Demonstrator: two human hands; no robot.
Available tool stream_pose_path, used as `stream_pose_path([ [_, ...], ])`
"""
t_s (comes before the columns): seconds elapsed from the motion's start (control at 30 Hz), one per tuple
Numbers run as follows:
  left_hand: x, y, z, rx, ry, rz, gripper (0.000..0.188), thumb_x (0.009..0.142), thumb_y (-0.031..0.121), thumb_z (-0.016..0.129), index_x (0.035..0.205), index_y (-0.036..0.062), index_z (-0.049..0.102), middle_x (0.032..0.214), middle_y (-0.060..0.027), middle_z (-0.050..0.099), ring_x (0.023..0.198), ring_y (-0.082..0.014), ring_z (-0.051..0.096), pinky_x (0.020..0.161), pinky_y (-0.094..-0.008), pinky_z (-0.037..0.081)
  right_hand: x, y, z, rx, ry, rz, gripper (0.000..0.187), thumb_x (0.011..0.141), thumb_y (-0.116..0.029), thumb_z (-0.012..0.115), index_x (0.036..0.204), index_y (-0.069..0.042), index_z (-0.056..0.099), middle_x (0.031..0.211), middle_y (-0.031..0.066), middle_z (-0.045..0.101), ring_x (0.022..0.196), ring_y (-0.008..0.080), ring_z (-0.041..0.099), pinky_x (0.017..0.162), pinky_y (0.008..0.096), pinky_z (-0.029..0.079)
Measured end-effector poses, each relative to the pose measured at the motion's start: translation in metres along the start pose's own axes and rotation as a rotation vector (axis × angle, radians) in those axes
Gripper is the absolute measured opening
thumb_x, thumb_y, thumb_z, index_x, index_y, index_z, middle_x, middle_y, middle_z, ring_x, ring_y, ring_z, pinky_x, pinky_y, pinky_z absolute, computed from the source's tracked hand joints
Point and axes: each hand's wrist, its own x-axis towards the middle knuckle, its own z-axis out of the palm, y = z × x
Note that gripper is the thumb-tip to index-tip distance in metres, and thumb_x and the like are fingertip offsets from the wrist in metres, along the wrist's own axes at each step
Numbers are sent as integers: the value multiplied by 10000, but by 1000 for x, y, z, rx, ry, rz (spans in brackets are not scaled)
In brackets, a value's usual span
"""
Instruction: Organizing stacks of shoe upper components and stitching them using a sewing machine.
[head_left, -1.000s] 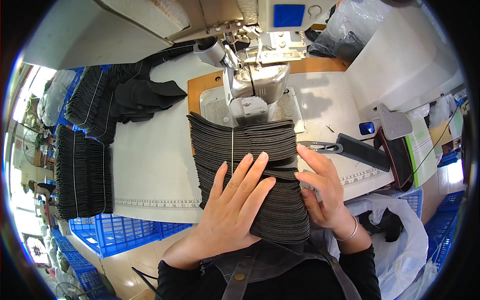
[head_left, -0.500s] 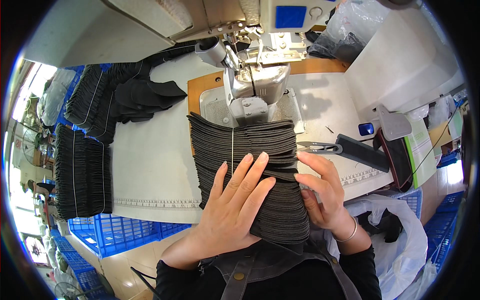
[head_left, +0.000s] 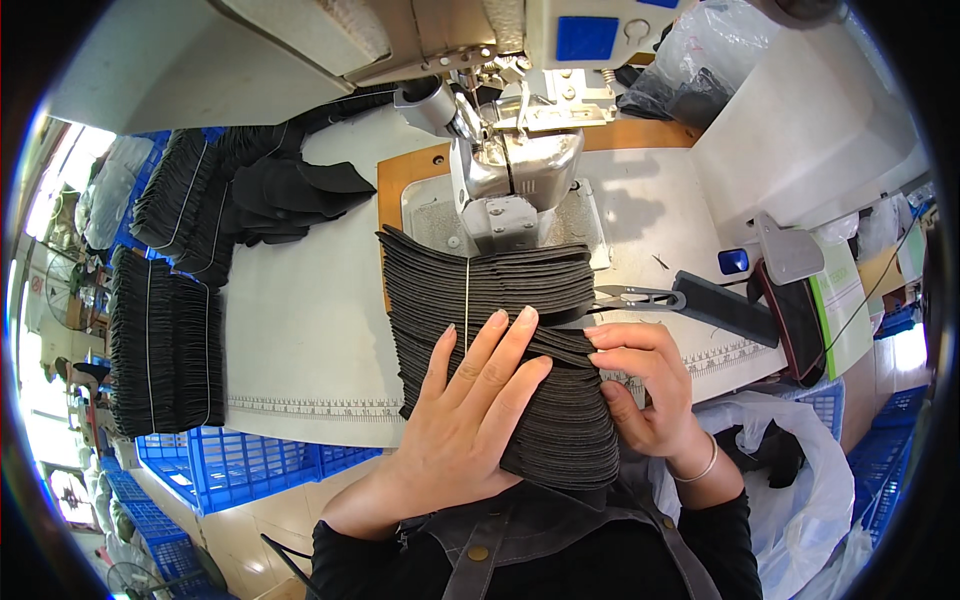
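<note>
A thick bundle of black fabric pieces (head_left: 535,275), layered edge to edge, lies in front of the sewing machine (head_left: 505,185). A pale cord (head_left: 467,300) crosses its far part. My left hand (head_left: 475,415) rests on top of the bundle, fingers spread out flat. At the bundle's right edge, my right hand (head_left: 645,385) has bent fingers, with the edges of a few layers between its fingertips and thumb. A small gap parts the layers just beyond these fingertips. Thread snips (head_left: 640,297) lie on the table just beyond my right hand.
More tied black bundles (head_left: 165,340) stand along the table's left side, beside loose black pieces (head_left: 295,195). A dark oblong block (head_left: 725,308) and a dark red case (head_left: 792,325) lie at right. Blue crates (head_left: 230,470) and a white plastic bag (head_left: 810,490) sit below the table edge.
My right index finger has come down onto the layer edges, toward the other fingers. More layers are now bunched at those fingertips, and the gap beyond them is wider. My left hand stays in place.
</note>
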Motion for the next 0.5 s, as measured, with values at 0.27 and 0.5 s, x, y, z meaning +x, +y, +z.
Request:
stream_pose_path([
  [0.27, 1, 0, -3, 3, -6, 4, 953, 577, 374, 780, 1350, -26, 392, 1450, -229, 358, 1352, -380, 347, 1056, -561, 255, 14, -8, -2, 127, -15, 195, 355, 771, -24, 639, 1122, 11, 591, 1031, 162, 610, 954, 298, 597, 835, 368, 483],
  [0.5, 8, 0, -9, 76, -96, 6, 994, 583, 420, 766, 1382, -21, 370, 1454, -207, 357, 1343, -369, 354, 1049, -564, 260, 19, -3, -6, 58, -114, 71, 298, 820, -103, 618, 1094, 14, 621, 1011, 148, 584, 873, 289, 544, 779, 372, 446],
])
